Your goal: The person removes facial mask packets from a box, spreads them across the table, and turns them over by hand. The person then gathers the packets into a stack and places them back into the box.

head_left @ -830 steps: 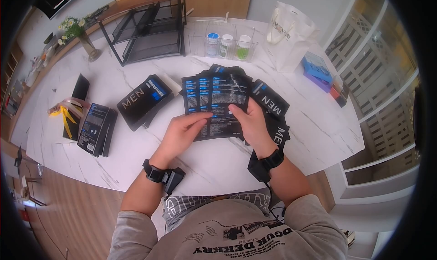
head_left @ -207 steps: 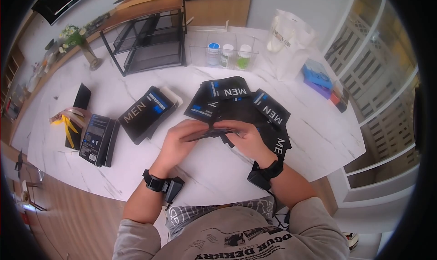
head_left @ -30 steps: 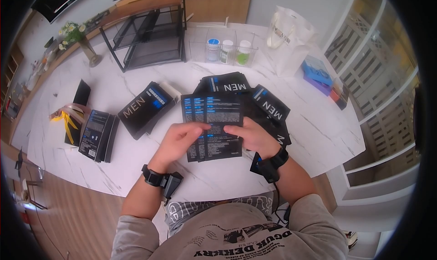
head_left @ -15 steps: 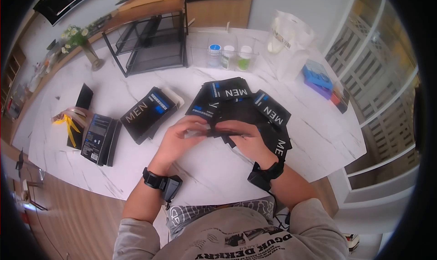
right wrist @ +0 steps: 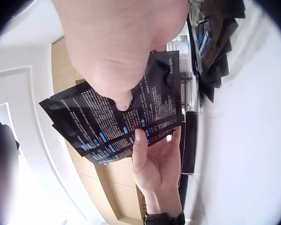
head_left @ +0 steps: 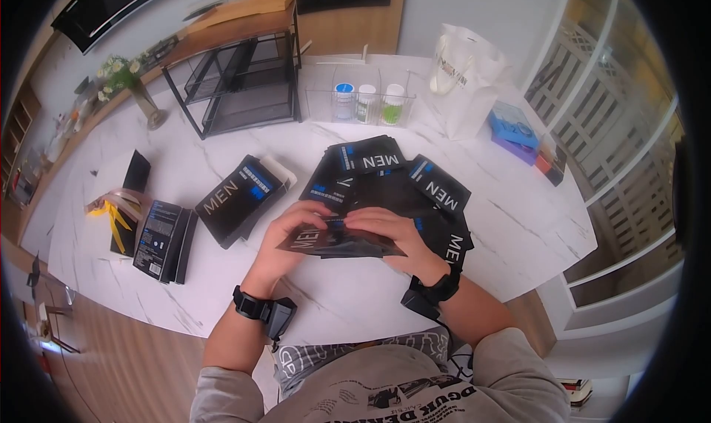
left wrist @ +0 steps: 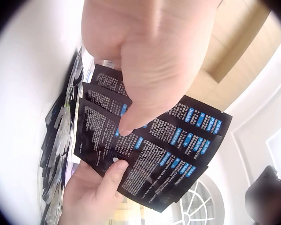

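Both hands hold a small fan of flat black sachets (head_left: 341, 241) above the table's near side. Their silver "MEN" fronts tilt away from the body in the head view. Left hand (head_left: 278, 238) pinches one end, its thumb on the printed back, as the left wrist view shows. Right hand (head_left: 396, 238) grips the other end, thumb also on the text side. Three overlapping sachets (left wrist: 145, 145) with blue-headed print show in the left wrist view. Just beyond the hands lies a spread pile of the same black sachets (head_left: 381, 190).
Left of the pile lies a black "MEN" box (head_left: 235, 201) with a pale open flap. Further left are black boxes (head_left: 159, 241) and a ribbon-tied box (head_left: 126, 215). Behind stand a mesh rack (head_left: 244, 90), a clear organizer with bottles (head_left: 363, 104) and a white paper bag (head_left: 470, 82).
A second ago the fanned sachets showed their printed backs to the head camera; they have since tipped, and "MEN" fronts now show. Compared with the oldest frame, more pile sachets are uncovered.
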{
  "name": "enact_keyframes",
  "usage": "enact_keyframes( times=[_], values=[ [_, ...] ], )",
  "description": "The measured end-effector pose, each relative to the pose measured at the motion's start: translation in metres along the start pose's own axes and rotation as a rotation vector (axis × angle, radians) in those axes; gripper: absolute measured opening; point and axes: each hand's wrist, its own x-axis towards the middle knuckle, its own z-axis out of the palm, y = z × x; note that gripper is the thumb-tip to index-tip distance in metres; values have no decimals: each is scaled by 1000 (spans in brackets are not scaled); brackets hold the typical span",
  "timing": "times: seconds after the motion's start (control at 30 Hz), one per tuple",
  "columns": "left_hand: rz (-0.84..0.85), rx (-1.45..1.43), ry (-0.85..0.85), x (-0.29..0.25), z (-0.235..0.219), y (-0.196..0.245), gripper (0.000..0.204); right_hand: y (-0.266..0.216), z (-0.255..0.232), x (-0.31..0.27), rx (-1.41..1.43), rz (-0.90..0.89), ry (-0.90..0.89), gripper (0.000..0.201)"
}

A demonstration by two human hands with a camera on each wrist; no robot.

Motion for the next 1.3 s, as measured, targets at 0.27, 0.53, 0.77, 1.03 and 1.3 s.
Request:
enact_keyframes(
  times=[0.27, 0.53, 0.77, 1.03, 1.3],
  values=[
    [-52, 61, 38, -2, 1, -4, 21, 6, 8, -7, 12, 232, 46, 37],
    [-89, 25, 44, -2, 3, 1, 15, 8, 12, -11, 149, 294, 95, 32],
    [-115, 35, 49, -2, 2, 2, 16, 4, 13, -8, 125, 319, 104, 28],
    [-84, 44, 68, -1, 4, 2, 12, 5, 11, -8, 117, 334, 104, 28],
    [-90, 57, 71, -1, 5, 5, 12, 2, 8, -7, 59, 330, 82, 29]
  ],
)
